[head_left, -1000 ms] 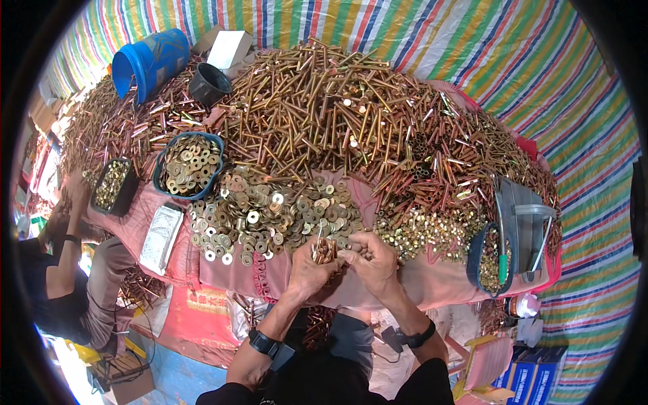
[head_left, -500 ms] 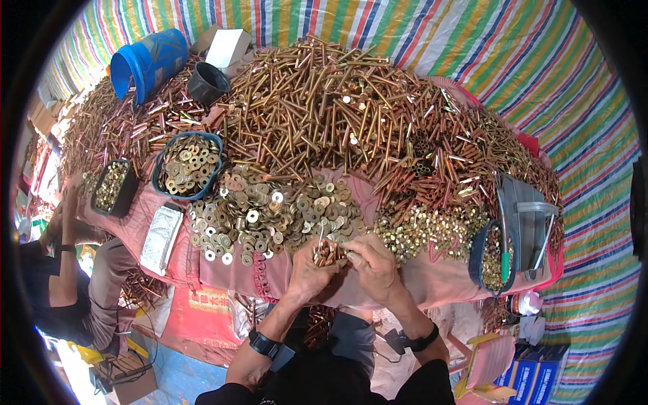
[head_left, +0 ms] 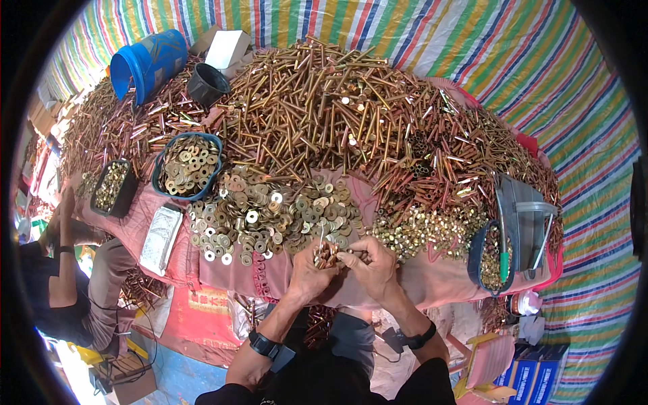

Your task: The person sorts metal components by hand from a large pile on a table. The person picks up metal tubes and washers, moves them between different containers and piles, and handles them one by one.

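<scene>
Metal pieces (head_left: 327, 256): coppery, glinting, closely bunched.

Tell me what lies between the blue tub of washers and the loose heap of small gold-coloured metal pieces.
In the head view, a spread of loose washers fills most of it, then a narrow patch of pink cloth.

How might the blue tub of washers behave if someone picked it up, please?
The blue tub would probably feel heavy for its size, being filled with metallic-looking washers. They lie loose and heaped, so some could slide out if it tilts.
</scene>
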